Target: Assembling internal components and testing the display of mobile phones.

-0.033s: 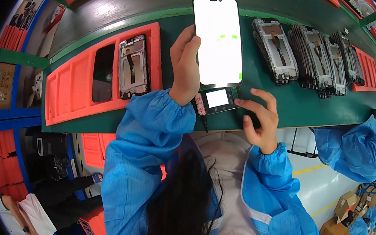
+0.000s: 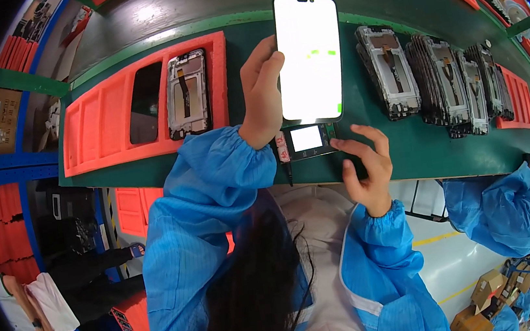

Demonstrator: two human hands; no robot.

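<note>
White-lit, the phone screen [image 2: 309, 62] is at one o'clock, held along its nine-o'clock edge by the left hand [image 2: 263, 94]; the right hand [image 2: 370, 170], loosely spread, puts a fingertip to the tester [image 2: 306, 139] at the screen's six o'clock. Barely anything has shifted, suggesting a steady hold.

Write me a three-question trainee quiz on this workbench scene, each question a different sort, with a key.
1. Multiple choice: What does the left hand hold?
a) a screwdriver
b) a brightly lit phone-shaped panel
c) a cardboard box
2. True or false: From the wearer's view, the stacked phone frames lie to the left of the lit panel.
3. Short answer: Which object is the index fingertip of the right hand at?

Key:
1. b
2. False: the stacked phone frames lie to its right.
3. The small device with a lit display.
</note>
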